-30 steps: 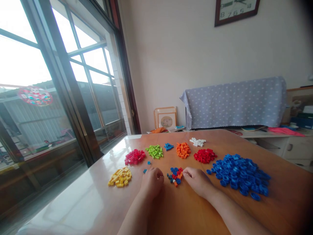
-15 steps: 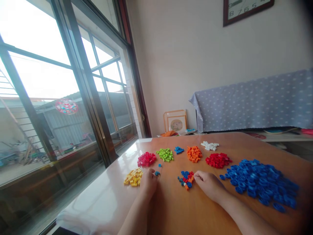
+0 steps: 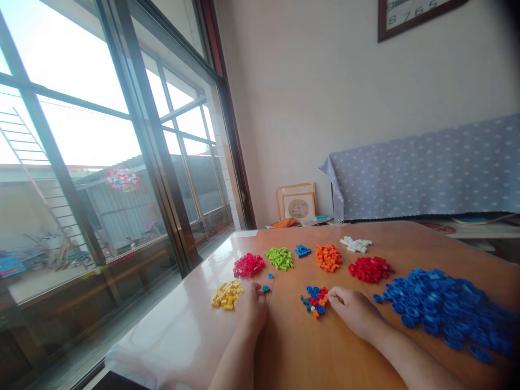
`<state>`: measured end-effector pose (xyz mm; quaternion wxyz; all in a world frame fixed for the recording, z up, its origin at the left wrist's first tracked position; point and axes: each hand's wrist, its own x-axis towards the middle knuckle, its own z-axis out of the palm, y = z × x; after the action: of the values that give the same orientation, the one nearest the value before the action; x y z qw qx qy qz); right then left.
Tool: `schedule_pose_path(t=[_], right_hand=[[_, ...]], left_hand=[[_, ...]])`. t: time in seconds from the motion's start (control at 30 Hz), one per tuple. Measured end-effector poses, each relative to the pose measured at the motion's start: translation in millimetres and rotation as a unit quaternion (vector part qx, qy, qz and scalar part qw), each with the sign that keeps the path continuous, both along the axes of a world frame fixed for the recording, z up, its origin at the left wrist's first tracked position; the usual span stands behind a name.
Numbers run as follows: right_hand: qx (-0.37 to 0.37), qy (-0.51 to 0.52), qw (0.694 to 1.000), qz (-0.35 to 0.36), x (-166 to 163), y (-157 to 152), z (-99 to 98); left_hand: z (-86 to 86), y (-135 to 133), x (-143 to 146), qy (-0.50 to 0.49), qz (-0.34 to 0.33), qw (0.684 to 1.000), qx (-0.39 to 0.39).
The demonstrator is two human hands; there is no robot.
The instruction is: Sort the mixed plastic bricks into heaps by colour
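My left hand (image 3: 254,307) rests on the table between the yellow pieces (image 3: 226,295) and a few small teal pieces (image 3: 266,288). Its fingers curl inward beside the teal pieces, and what they hold, if anything, is hidden. Just right of a small mixed pile (image 3: 316,301) of blue, red, orange, teal and white pieces is my right hand (image 3: 352,307). Thumb and fingers are pressed together there at the pile's edge; anything in the pinch is too small to make out. One lone teal piece (image 3: 270,275) lies beyond my left hand.
Sorted piles curve across the table (image 3: 292,352): pink (image 3: 248,265), lime green (image 3: 279,258), a few blue pieces (image 3: 303,250), orange (image 3: 329,258), white (image 3: 356,244) and red (image 3: 371,269). A large heap of blue round pieces (image 3: 442,309) spreads at right. Windows (image 3: 162,162) stand left.
The view has turned slightly left, so everything sits a little further right in the picture. Both hands keep nearly the same places beside the pieces.
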<state>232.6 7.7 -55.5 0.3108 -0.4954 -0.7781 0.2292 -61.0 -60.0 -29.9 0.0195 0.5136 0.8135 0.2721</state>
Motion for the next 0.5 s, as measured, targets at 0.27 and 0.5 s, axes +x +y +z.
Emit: schedule_pose_path(t=[0.27,0.5], right_hand=[[0.017,-0.015,1.000,-0.009,0.7,-2.6,2.8],[0.013,-0.025,1.000,-0.013,0.5,-1.8,6.3]], left_hand=[[5.3,-3.6,23.0,0.046,-0.092,0.994,0.027],[6.3,-10.4,72.1,0.059,-0.285,0.957,-0.008]])
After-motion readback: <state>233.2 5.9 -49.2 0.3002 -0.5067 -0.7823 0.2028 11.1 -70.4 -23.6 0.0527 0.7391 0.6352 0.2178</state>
